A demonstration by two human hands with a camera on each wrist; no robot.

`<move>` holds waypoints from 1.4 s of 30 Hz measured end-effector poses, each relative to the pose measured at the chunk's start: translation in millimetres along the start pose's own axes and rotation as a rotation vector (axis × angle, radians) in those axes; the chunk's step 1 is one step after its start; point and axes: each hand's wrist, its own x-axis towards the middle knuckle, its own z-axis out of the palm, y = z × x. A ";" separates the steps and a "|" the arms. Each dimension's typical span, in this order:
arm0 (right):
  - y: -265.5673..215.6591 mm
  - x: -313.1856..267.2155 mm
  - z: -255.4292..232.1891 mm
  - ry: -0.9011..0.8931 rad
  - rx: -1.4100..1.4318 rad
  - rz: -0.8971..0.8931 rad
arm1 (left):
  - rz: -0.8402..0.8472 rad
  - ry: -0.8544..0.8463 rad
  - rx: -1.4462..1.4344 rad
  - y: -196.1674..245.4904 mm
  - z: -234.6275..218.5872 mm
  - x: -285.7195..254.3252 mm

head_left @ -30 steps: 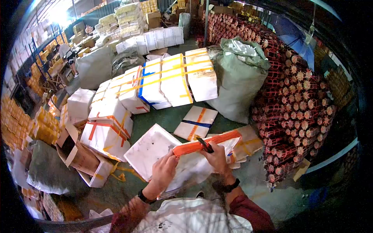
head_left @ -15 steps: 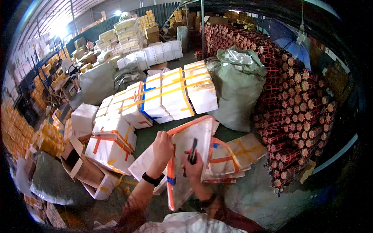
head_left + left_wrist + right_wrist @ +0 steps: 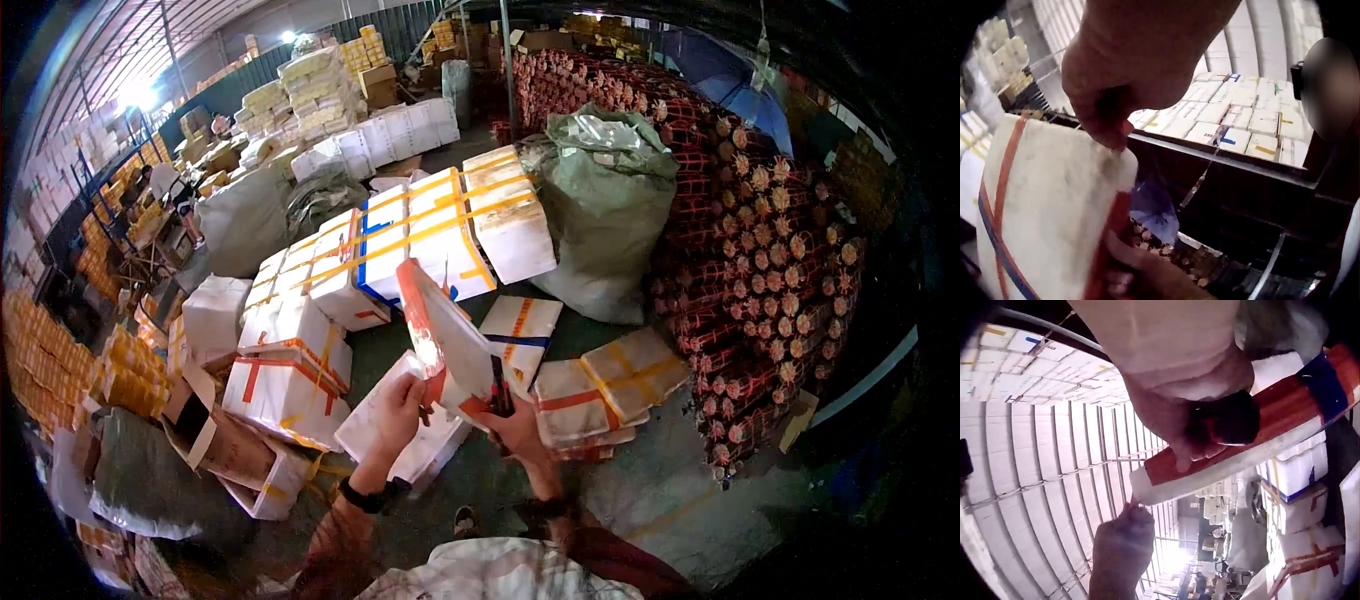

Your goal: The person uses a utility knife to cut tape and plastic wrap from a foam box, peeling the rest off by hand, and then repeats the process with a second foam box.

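A white foam box lid (image 3: 455,345) with red tape along its edges is held up tilted in front of me. My left hand (image 3: 402,415) pinches at one corner of the lid, where a bit of red tape (image 3: 1127,128) shows at the fingertips. My right hand (image 3: 518,430) steadies the opposite lower edge while holding a black-and-red box cutter (image 3: 500,388) in the palm. In the right wrist view, the right fingers wrap the taped edge (image 3: 1285,400), which a blue tape band crosses. Beneath the lid, an open foam box (image 3: 420,440) rests on the floor.
Taped foam boxes (image 3: 415,230) stand in a row ahead. Flat lids (image 3: 580,410) lie on the floor at right, another lid (image 3: 520,330) behind. A big green sack (image 3: 605,220) and stacked red net bundles (image 3: 760,260) stand right. An open carton (image 3: 235,455) sits left.
The lid has been turned, from lying lengthwise across both hands, to standing upright, then to a slanted pose. The left hand has moved to a lower corner; the cutter stays in the right hand.
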 end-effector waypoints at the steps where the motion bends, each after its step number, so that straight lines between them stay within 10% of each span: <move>1: 7.0 -4.5 -9.6 0.000 -0.067 -0.009 | 0.001 0.085 0.028 5.2 -5.4 -8.7; 3: -15.3 -18.2 -37.7 -0.077 -0.049 0.210 | 0.077 0.214 0.133 -1.7 -37.3 -12.2; 6: 9.4 -18.5 -80.2 0.013 -0.181 -0.214 | 0.050 0.367 0.005 -60.1 -115.9 2.1; 8: -41.7 -44.0 -105.3 -0.070 -0.358 0.112 | 0.055 0.383 -0.133 -86.7 -155.7 1.8; 11: -17.9 -55.5 -158.3 -0.312 -0.211 -0.047 | -0.111 0.474 -0.033 -138.0 -183.3 -9.1; 14: -33.7 -73.1 -166.1 -0.387 -0.203 0.006 | -0.218 0.412 0.036 -197.0 -166.7 -16.5; 19: -62.4 -99.2 -161.0 -0.297 -0.130 0.221 | -0.368 0.739 -0.909 -149.6 -116.1 -45.9; 22: -61.4 -107.1 -156.5 -0.296 -0.083 0.170 | -0.178 1.058 -0.376 -161.5 -120.7 -61.8; 23: -57.6 -110.7 -165.6 -0.283 -0.213 0.304 | -0.097 0.966 0.013 -153.5 -114.9 -68.4; 28: -52.7 -116.4 -160.9 -0.367 -0.116 0.280 | -0.159 -0.018 -0.014 -11.3 -30.9 -84.8; 31: -50.9 -120.6 -154.4 -0.339 -0.126 0.284 | 0.216 -0.065 0.618 -13.4 2.6 -83.3; 34: -47.6 -128.9 -161.7 -0.302 -0.139 0.323 | 0.148 -0.335 0.536 -56.6 2.0 -87.8; 42: -36.1 -137.1 -166.5 -0.299 -0.257 0.352 | -0.201 0.301 -0.134 -77.4 27.2 -86.9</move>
